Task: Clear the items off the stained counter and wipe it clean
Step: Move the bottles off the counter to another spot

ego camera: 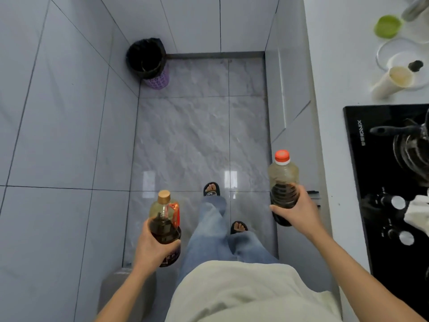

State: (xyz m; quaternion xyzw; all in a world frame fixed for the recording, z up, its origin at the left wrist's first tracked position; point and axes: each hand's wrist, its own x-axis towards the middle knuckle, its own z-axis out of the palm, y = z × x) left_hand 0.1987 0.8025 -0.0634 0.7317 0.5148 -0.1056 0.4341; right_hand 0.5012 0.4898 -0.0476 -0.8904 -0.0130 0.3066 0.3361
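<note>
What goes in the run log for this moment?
left hand: holds gold-capped bottle | right hand: holds red-capped bottle | both over floor | counter: not wiped

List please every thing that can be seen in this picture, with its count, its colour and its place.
bottle with gold cap: 1, clear with dark liquid and red handle, held over the floor at the left
bottle with red cap: 1, clear with dark liquid, held near the counter edge
waste bin: 1, purple with black bag, far floor corner
counter: 1, white, right side
stove: 1, black glass, on the counter
green lid: 1, far end of the counter
cream cup: 1, on the counter beyond the stove
white cloth: 1, on the stove at the right edge
left hand: grips the bottle with gold cap
right hand: grips the bottle with red cap
</note>
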